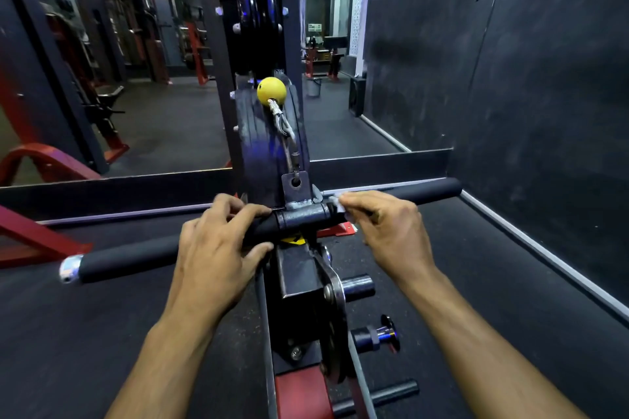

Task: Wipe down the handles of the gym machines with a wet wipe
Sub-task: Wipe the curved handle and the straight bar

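Right hand (384, 228) pinches the wipe (337, 204) at the bar (425, 189), left hand (218, 241) curled round the bar; I'd worry the bar swings on its cable (287, 136), slipping the wipe.

Yellow ball (271, 90); grey bucket (313, 86)

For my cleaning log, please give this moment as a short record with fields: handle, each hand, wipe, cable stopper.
handle: long black foam-covered bar, chrome end cap, tilted
left hand: grips bar beside the metal centre sleeve
right hand: pinches small white wet wipe against bar, right of sleeve
cable stopper: round yellow ball, above bar
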The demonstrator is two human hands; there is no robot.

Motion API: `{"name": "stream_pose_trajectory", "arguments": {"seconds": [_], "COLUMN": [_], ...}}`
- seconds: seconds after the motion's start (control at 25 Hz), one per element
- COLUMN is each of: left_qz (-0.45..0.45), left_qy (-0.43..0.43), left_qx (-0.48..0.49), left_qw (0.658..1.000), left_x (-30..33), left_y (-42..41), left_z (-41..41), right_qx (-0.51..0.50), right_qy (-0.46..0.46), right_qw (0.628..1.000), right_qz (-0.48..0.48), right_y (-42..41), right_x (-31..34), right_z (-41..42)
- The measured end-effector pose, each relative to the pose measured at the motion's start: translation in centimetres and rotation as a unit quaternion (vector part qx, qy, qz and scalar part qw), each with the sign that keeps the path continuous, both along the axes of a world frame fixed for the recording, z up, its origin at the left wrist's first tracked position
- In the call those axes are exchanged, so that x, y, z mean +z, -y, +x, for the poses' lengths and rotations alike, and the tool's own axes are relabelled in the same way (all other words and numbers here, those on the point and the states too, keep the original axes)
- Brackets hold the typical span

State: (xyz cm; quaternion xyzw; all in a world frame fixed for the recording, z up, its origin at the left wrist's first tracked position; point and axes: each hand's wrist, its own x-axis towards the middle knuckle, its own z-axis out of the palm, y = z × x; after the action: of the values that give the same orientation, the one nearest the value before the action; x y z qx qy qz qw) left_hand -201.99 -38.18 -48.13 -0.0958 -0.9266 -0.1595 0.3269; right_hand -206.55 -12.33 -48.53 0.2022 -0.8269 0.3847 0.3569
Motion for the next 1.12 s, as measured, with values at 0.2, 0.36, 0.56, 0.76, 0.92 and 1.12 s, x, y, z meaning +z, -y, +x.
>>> {"name": "stream_pose_trajectory", "arguments": {"seconds": [0.2, 0.36, 0.56, 0.76, 0.92, 1.12], "left_qz": [0.013, 0.031, 0.030, 0.048, 0.066, 0.038], "left_qy": [0.001, 0.001, -0.012, 0.008, 0.012, 0.018], "left_qx": [0.016, 0.010, 0.038, 0.055, 0.054, 0.059], "left_qw": [1.000, 0.999, 0.999, 0.997, 0.996, 0.997], "left_x": [0.2, 0.2, 0.4, 0.4, 0.2, -0.1], "left_y": [0.0, 0.2, 0.5, 0.4, 0.3, -0.1], "left_z": [-0.1, -0.1, -0.1, -0.2, -0.1, 0.1], "right_qx": [-0.056, 0.034, 0.024, -0.001, 0.061, -0.022], "right_qy": [0.033, 0.019, 0.010, -0.001, -0.008, 0.007], "right_qw": [0.996, 0.998, 0.999, 0.999, 0.998, 0.998], "right_qz": [-0.067, -0.043, -0.025, -0.043, -0.010, -0.063], "right_y": [-3.3, 1.3, -0.3, -0.7, 1.3, -2.3], "right_x": [-0.3, -0.2, 0.1, 0.2, 0.0, 0.4], "right_z": [-0.7, 0.7, 0.3, 0.3, 1.1, 0.2]}}
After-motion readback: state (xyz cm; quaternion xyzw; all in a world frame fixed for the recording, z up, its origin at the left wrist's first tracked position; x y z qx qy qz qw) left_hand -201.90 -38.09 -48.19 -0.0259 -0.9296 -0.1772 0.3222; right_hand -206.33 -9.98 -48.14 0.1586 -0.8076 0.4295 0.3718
